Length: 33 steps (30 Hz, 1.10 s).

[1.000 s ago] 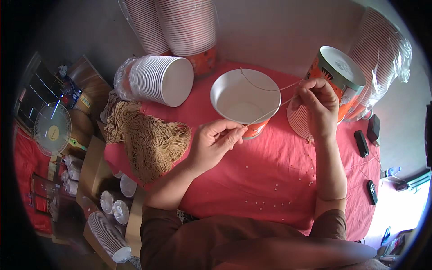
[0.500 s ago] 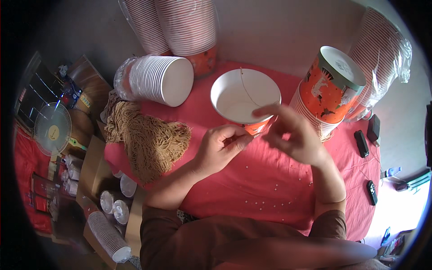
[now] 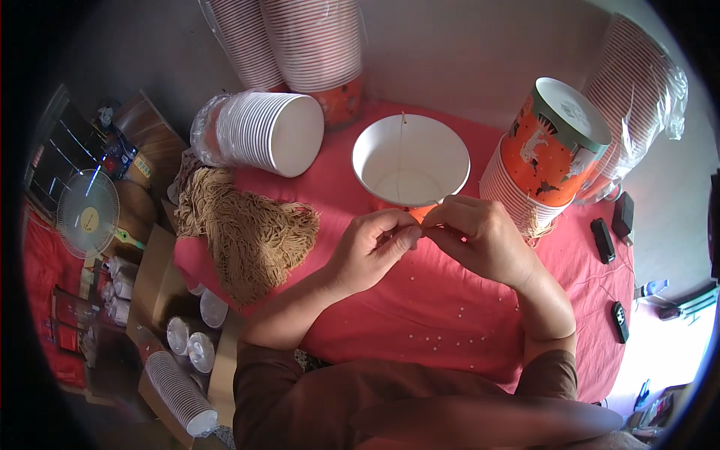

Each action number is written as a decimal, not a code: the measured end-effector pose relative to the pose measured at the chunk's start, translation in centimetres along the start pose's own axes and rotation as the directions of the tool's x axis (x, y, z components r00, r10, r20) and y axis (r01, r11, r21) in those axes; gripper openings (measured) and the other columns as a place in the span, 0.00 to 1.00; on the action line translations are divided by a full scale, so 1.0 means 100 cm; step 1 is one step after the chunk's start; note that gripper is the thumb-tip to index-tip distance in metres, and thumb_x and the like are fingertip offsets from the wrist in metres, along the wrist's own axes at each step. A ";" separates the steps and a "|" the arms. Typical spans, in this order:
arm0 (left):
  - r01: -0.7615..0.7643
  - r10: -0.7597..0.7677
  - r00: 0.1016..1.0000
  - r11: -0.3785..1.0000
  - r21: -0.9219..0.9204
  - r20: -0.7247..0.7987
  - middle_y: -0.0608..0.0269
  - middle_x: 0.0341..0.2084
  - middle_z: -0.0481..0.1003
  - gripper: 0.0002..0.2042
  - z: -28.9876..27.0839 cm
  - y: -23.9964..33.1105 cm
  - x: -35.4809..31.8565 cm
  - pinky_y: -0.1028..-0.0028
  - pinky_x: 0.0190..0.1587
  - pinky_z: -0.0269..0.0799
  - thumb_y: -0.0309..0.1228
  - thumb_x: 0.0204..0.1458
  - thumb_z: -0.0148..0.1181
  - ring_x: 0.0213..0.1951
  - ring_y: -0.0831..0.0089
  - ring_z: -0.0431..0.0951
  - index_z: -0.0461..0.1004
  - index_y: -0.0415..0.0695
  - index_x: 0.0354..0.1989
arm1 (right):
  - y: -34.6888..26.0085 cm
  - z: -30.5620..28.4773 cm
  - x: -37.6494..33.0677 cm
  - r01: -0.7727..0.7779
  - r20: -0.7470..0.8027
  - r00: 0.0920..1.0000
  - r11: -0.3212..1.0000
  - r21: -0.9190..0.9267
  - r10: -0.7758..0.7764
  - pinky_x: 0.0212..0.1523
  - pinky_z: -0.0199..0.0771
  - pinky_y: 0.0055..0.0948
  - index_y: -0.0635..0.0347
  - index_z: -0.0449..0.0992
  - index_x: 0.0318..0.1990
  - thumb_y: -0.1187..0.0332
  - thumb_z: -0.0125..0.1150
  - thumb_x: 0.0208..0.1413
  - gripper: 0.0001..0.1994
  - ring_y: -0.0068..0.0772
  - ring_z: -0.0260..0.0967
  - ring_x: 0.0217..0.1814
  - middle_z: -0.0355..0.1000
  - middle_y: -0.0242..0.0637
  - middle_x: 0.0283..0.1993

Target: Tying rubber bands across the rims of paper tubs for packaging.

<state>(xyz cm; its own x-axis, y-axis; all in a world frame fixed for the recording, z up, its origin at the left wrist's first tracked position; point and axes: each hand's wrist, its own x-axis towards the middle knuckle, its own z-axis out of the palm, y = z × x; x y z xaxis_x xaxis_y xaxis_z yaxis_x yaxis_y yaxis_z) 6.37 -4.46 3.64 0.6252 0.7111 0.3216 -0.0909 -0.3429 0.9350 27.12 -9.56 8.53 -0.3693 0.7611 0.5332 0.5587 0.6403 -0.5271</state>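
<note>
Both hands meet right in front of the bowl (image 3: 411,159), fingertips pinched together. The left hand (image 3: 370,251) and right hand (image 3: 480,238) each look closed on a thin string (image 3: 400,154) that runs up from the pinch and across the bowl's mouth to its far rim. The bowl sits upright on the red surface (image 3: 420,300), just beyond the knuckles.

For this kind of fiddly bit I'd say keep the string taut with one hand while the other works the end, and keep the pinch close to the bowl's near rim so it doesn't tip or slide. Small moves, no yanking.

Hard to make out: what exactly happens between the fingertips, knot or loop, I can't tell, the fingers cover it. The string's near end is hidden too. Something orange peeks out under the bowl, mostly blocked. To the left lies a heap of strings (image 3: 244,229), and a stack of bowls (image 3: 262,131) on its side; more stacks are cut off at the top edge.
</note>
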 end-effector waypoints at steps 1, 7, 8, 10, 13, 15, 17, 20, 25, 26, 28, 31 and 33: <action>-0.001 0.001 1.000 1.000 0.000 0.001 0.67 0.27 0.75 0.04 0.000 -0.001 0.000 0.80 0.33 0.70 0.24 0.61 0.58 0.29 0.84 0.73 0.75 0.36 0.39 | -0.001 -0.001 0.000 -0.008 -0.001 1.000 1.000 -0.006 0.008 0.28 0.76 0.30 0.63 0.79 0.38 0.80 0.65 0.50 0.07 0.37 0.78 0.29 0.77 0.39 0.31; -0.011 0.010 1.000 1.000 -0.027 -0.026 0.67 0.28 0.75 0.03 0.001 -0.005 0.002 0.80 0.33 0.70 0.23 0.60 0.59 0.30 0.84 0.73 0.75 0.36 0.38 | 0.001 0.000 -0.001 -0.008 -0.012 1.000 1.000 -0.017 0.008 0.27 0.76 0.30 0.63 0.79 0.37 0.79 0.65 0.50 0.07 0.37 0.78 0.29 0.77 0.39 0.31; -0.028 0.028 0.999 1.000 -0.009 -0.030 0.67 0.29 0.76 0.03 0.001 -0.005 0.002 0.81 0.32 0.70 0.23 0.60 0.59 0.30 0.83 0.73 0.75 0.37 0.38 | 0.001 0.000 -0.001 -0.009 -0.013 1.000 1.000 -0.017 0.009 0.27 0.76 0.30 0.63 0.79 0.37 0.79 0.65 0.50 0.07 0.37 0.78 0.29 0.77 0.39 0.31; -0.045 0.045 0.998 0.999 0.009 -0.035 0.67 0.29 0.76 0.03 0.000 -0.007 0.003 0.81 0.32 0.70 0.23 0.59 0.60 0.30 0.83 0.74 0.76 0.37 0.38 | 0.000 0.001 0.000 -0.016 -0.015 1.000 0.999 -0.029 0.016 0.27 0.76 0.30 0.63 0.79 0.37 0.79 0.65 0.50 0.07 0.38 0.78 0.29 0.77 0.39 0.30; -0.142 0.146 0.988 0.985 0.094 -0.042 0.65 0.29 0.77 0.03 -0.001 -0.008 0.003 0.81 0.31 0.70 0.23 0.58 0.61 0.30 0.83 0.75 0.76 0.38 0.38 | 0.002 0.001 -0.001 0.015 -0.002 1.000 0.999 -0.046 -0.015 0.26 0.76 0.30 0.62 0.79 0.37 0.79 0.65 0.49 0.07 0.38 0.78 0.29 0.77 0.39 0.31; -0.163 0.166 0.986 0.976 0.147 -0.012 0.63 0.33 0.78 0.03 -0.003 -0.009 0.004 0.80 0.29 0.70 0.22 0.57 0.61 0.31 0.81 0.75 0.76 0.38 0.38 | 0.002 0.002 -0.001 0.024 -0.015 1.000 0.999 -0.042 -0.025 0.26 0.75 0.30 0.62 0.78 0.37 0.80 0.65 0.49 0.07 0.38 0.77 0.29 0.76 0.39 0.31; -0.234 0.250 0.967 0.946 0.225 -0.046 0.63 0.35 0.78 0.04 -0.001 -0.005 0.008 0.80 0.28 0.70 0.21 0.56 0.62 0.31 0.80 0.76 0.76 0.38 0.38 | 0.004 0.001 0.000 0.034 -0.027 0.999 0.999 -0.037 -0.035 0.26 0.75 0.30 0.62 0.78 0.36 0.80 0.65 0.49 0.07 0.37 0.77 0.29 0.76 0.39 0.30; -0.292 0.384 0.917 0.829 0.477 -0.107 0.60 0.41 0.77 0.08 -0.007 0.000 0.011 0.79 0.28 0.74 0.20 0.52 0.64 0.35 0.75 0.79 0.76 0.38 0.40 | 0.010 -0.008 0.003 -0.016 -0.075 0.997 0.998 -0.065 0.011 0.29 0.75 0.36 0.61 0.76 0.36 0.78 0.64 0.48 0.07 0.42 0.76 0.30 0.75 0.40 0.32; -0.254 0.432 0.894 0.709 0.658 -0.120 0.56 0.42 0.78 0.12 -0.013 -0.015 0.018 0.74 0.31 0.76 0.20 0.50 0.66 0.32 0.69 0.81 0.76 0.39 0.44 | 0.028 -0.014 0.006 -0.048 -0.154 0.987 0.997 -0.055 0.039 0.32 0.76 0.34 0.64 0.76 0.34 0.79 0.64 0.49 0.05 0.39 0.75 0.32 0.73 0.40 0.32; -0.255 0.432 0.894 0.709 0.657 -0.120 0.56 0.42 0.78 0.12 -0.012 -0.018 0.019 0.74 0.31 0.76 0.20 0.50 0.66 0.32 0.69 0.81 0.76 0.39 0.44 | 0.031 -0.014 0.007 -0.019 -0.174 0.985 0.996 -0.088 0.003 0.33 0.76 0.34 0.64 0.76 0.34 0.79 0.64 0.48 0.06 0.39 0.75 0.33 0.73 0.40 0.33; -0.278 0.457 0.887 0.644 0.712 -0.067 0.56 0.39 0.79 0.11 -0.013 -0.026 0.021 0.71 0.31 0.78 0.20 0.49 0.66 0.33 0.66 0.82 0.77 0.39 0.42 | 0.032 -0.013 0.008 0.010 -0.167 0.985 0.992 -0.129 -0.032 0.35 0.75 0.34 0.64 0.76 0.34 0.80 0.64 0.48 0.06 0.39 0.74 0.35 0.73 0.40 0.33; -0.297 0.445 0.894 0.673 0.678 -0.050 0.56 0.36 0.79 0.09 -0.014 -0.024 0.019 0.68 0.31 0.79 0.20 0.48 0.66 0.32 0.63 0.82 0.78 0.40 0.39 | 0.032 -0.010 0.008 0.025 -0.134 0.990 0.986 -0.163 -0.047 0.37 0.75 0.35 0.63 0.75 0.33 0.79 0.64 0.47 0.06 0.40 0.74 0.37 0.73 0.39 0.33; -0.367 0.492 0.870 0.595 0.715 0.037 0.57 0.35 0.78 0.08 -0.013 -0.023 0.019 0.68 0.31 0.79 0.20 0.46 0.67 0.32 0.61 0.82 0.78 0.40 0.36 | 0.032 -0.009 0.007 0.008 -0.109 0.994 0.987 -0.158 -0.025 0.37 0.77 0.37 0.61 0.75 0.32 0.78 0.64 0.46 0.06 0.42 0.74 0.37 0.74 0.38 0.33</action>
<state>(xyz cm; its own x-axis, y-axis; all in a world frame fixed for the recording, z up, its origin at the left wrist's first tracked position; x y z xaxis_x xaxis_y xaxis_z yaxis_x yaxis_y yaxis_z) 6.81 -1.50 2.28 0.5275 0.4269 0.7345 0.2701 -0.9040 0.3314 29.28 -7.03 7.81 -0.3002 0.7292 0.6150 0.6661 0.6217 -0.4120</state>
